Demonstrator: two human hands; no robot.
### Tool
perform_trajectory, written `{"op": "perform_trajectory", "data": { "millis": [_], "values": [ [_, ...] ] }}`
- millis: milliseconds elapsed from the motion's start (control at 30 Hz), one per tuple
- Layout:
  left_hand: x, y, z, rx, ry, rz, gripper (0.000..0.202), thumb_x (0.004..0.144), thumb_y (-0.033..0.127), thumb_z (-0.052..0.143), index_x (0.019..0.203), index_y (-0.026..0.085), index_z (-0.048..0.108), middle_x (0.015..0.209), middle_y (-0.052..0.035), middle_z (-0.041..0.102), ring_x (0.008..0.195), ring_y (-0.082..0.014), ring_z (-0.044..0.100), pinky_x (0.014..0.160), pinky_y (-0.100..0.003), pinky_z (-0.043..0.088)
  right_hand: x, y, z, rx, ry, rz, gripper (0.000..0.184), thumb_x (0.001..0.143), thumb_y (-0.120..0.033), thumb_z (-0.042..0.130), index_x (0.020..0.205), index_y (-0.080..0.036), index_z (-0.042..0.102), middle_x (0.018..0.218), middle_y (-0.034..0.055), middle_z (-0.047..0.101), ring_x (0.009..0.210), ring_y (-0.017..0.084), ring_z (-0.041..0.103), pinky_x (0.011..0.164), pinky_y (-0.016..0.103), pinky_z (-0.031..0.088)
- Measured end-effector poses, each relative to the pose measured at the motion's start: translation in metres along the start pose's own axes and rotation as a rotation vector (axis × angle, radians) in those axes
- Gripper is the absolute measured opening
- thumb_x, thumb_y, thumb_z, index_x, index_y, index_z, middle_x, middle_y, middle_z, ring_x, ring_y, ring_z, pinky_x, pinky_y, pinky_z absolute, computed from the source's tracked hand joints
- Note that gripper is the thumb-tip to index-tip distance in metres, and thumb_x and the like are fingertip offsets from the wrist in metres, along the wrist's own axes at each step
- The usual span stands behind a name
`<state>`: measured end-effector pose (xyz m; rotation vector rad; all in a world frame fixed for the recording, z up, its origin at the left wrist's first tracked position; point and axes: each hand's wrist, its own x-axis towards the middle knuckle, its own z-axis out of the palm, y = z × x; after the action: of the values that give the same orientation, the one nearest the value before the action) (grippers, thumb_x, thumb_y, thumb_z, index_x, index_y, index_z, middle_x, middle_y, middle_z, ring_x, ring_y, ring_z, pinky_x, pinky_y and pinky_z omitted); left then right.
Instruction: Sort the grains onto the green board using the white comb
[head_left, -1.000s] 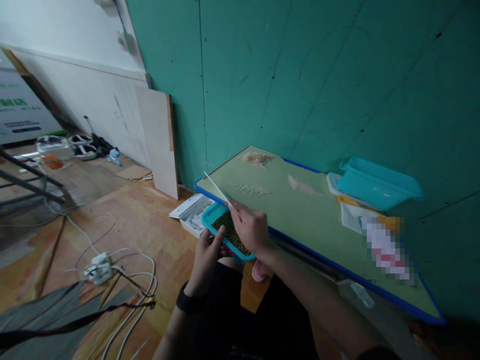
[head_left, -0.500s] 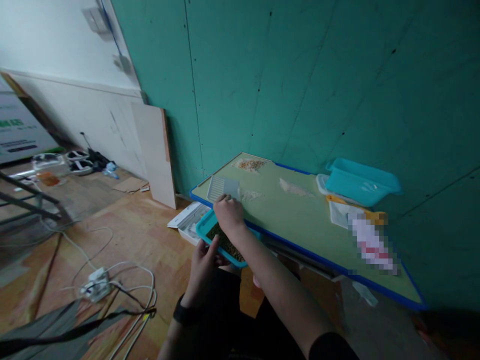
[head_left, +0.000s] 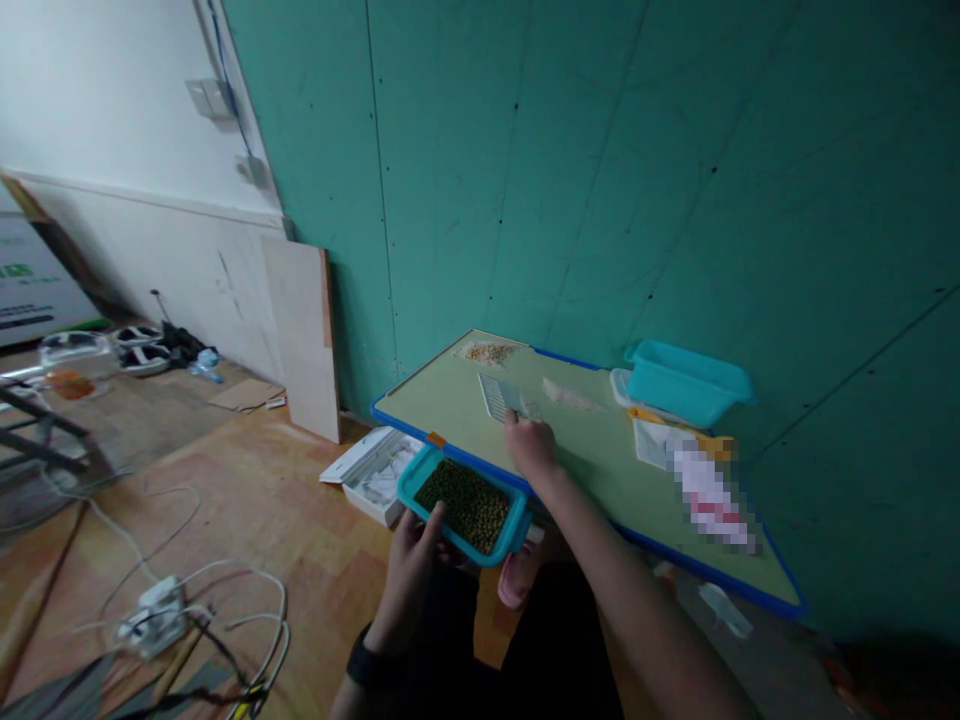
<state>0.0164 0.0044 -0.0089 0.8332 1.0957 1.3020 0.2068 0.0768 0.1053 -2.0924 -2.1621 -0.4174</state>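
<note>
My left hand (head_left: 420, 545) grips the near left side of a turquoise plastic container (head_left: 420, 490), thumb over the rim. Dark green beans (head_left: 450, 485) and paler tan ones lie inside it. My right hand (head_left: 532, 445) is closed on the end of a flat white slotted scoop (head_left: 495, 397), held at the tabletop. A faint whitish pile (head_left: 534, 408) lies partly hidden beside the scoop. Farther back on the blue-edged table (head_left: 442, 410) is a heap of yellowish grains (head_left: 487, 353). Another pale pile (head_left: 568, 394) lies to the right.
On the table's right side sit an empty turquoise bin (head_left: 686, 380), an orange-and-white item (head_left: 651, 440) and a blurred-out package (head_left: 712, 495). An open white box (head_left: 382, 475) is on the floor. Cables and a power strip (head_left: 161, 610) lie lower left. A green wall (head_left: 525, 200) stands behind.
My right hand has moved right, away from over the container, carrying the slotted scoop across the table toward the whitish pile. The beans are now uncovered to view. My left hand still holds the container.
</note>
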Motion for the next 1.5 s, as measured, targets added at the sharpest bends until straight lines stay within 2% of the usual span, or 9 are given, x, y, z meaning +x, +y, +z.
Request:
{"op": "perform_trajectory", "data": {
  "millis": [133, 300, 633, 833, 967, 1100, 1200, 1367, 1500],
  "values": [
    [-0.003, -0.005, 0.005, -0.016, -0.011, 0.012, 0.061, 0.062, 0.067, 0.084, 0.091, 0.018, 0.060, 0.052, 0.0080, 0.056, 0.037, -0.0109, 0.053, 0.038, -0.021, 0.045, -0.001, 0.042, 0.007, 0.064, 0.009, 0.028, 0.036, 0.099, -0.011, 0.038, 0.120, -0.011, 0.067, 0.099, 0.0197, 0.077, 0.092, 0.028, 0.076, 0.081, 0.035, 0.056],
    [-0.005, -0.009, 0.009, -0.022, -0.027, 0.009, 0.060, 0.063, 0.066, 0.084, 0.088, 0.019, 0.059, 0.050, 0.0084, 0.054, 0.037, -0.0108, 0.052, 0.038, -0.021, 0.045, 0.001, 0.084, 0.012, 0.111, 0.063, 0.096, 0.043, 0.104, -0.026, 0.035, 0.101, -0.015, 0.077, 0.095, 0.0174, 0.079, 0.087, 0.026, 0.076, 0.079, 0.032, 0.053],
    [-0.004, -0.009, 0.006, -0.011, -0.008, -0.018, 0.062, 0.058, 0.069, 0.085, 0.086, 0.019, 0.062, 0.049, 0.0075, 0.054, 0.038, -0.0116, 0.052, 0.037, -0.021, 0.043, 0.000, 0.126, 0.015, 0.206, 0.228, 0.303, 0.038, 0.099, -0.036, 0.051, 0.089, -0.011, 0.079, 0.091, 0.0208, 0.078, 0.082, 0.026, 0.075, 0.066, 0.028, 0.043],
    [-0.009, -0.016, 0.001, 0.037, -0.003, -0.076, 0.058, 0.062, 0.069, 0.083, 0.082, 0.019, 0.063, 0.049, 0.0051, 0.056, 0.039, -0.0139, 0.055, 0.038, -0.023, 0.044, 0.042, 0.177, 0.008, 0.221, 0.288, 0.444, 0.042, 0.097, -0.041, 0.056, 0.095, -0.006, 0.078, 0.095, 0.0223, 0.077, 0.085, 0.026, 0.072, 0.068, 0.029, 0.042],
    [-0.017, -0.015, -0.001, 0.100, -0.001, -0.092, 0.050, 0.065, 0.065, 0.083, 0.081, 0.021, 0.064, 0.051, 0.0037, 0.058, 0.045, -0.0165, 0.059, 0.044, -0.025, 0.049, 0.079, 0.205, 0.024, 0.212, 0.281, 0.533, 0.040, 0.097, -0.037, 0.057, 0.103, -0.003, 0.077, 0.102, 0.0251, 0.076, 0.091, 0.028, 0.071, 0.074, 0.031, 0.044],
    [-0.016, -0.008, -0.006, 0.187, 0.001, -0.122, 0.045, 0.065, 0.066, 0.081, 0.077, 0.025, 0.068, 0.050, 0.0007, 0.059, 0.045, -0.0215, 0.059, 0.043, -0.031, 0.051, 0.099, 0.219, 0.046, 0.216, 0.261, 0.561, 0.038, 0.097, -0.033, 0.057, 0.106, -0.001, 0.076, 0.105, 0.0280, 0.074, 0.093, 0.029, 0.070, 0.077, 0.034, 0.045],
    [-0.013, -0.002, -0.010, 0.228, 0.020, -0.125, 0.047, 0.049, 0.052, 0.095, 0.084, 0.030, 0.074, 0.063, -0.0021, 0.067, 0.060, -0.0273, 0.067, 0.049, -0.034, 0.056, 0.103, 0.225, 0.057, 0.215, 0.248, 0.542, 0.037, 0.096, -0.032, 0.059, 0.105, -0.001, 0.076, 0.105, 0.0279, 0.074, 0.093, 0.028, 0.070, 0.077, 0.034, 0.045],
    [-0.014, 0.000, -0.009, 0.207, 0.022, -0.171, 0.040, 0.068, 0.058, 0.082, 0.092, 0.027, 0.073, 0.068, -0.0014, 0.069, 0.060, -0.0250, 0.066, 0.053, -0.033, 0.057, 0.100, 0.237, 0.060, 0.256, 0.288, 0.492, 0.035, 0.090, -0.038, 0.065, 0.097, -0.006, 0.078, 0.087, 0.0183, 0.077, 0.081, 0.026, 0.070, 0.067, 0.030, 0.043],
    [-0.016, -0.004, -0.007, 0.182, 0.043, -0.171, 0.044, 0.068, 0.056, 0.083, 0.092, 0.021, 0.070, 0.067, -0.0003, 0.068, 0.053, -0.0192, 0.062, 0.051, -0.029, 0.057, 0.102, 0.241, 0.056, 0.367, 0.377, 0.440, 0.033, 0.084, -0.042, 0.070, 0.084, -0.010, 0.080, 0.072, 0.0132, 0.075, 0.069, 0.025, 0.068, 0.058, 0.028, 0.039]
  ]
}}
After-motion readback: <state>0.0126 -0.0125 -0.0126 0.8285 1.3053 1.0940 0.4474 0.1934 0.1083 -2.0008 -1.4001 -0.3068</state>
